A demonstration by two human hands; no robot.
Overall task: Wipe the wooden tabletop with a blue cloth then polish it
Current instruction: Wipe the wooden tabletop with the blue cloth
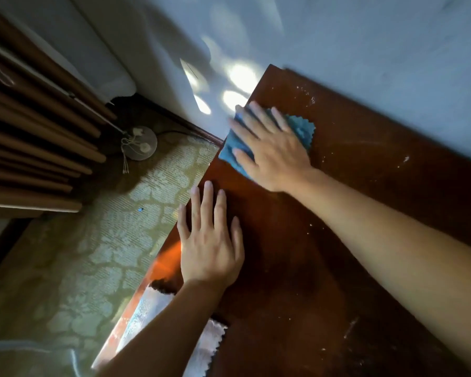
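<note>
Presently, 2 hands are on the dark red-brown wooden table (pixel 337 213). Right hand (pixel 272 151) lies flat, fingers straight and spread, pressing the blue cloth (pixel 301 127) onto the table's far corner, next to the pale wall (pixel 365 36). Left hand (pixel 211 240) rests flat, fingers straight, palm down, near the table's left edge, holding nothing. White specks dot the wood. A white cloth (pixel 210 346) lies under the left forearm. Patterned green carpet (pixel 93 254) covers the floor.

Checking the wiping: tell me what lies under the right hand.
The right hand presses flat on the blue cloth, spread on the wooden tabletop. The wood beneath the cloth is hidden.
</note>
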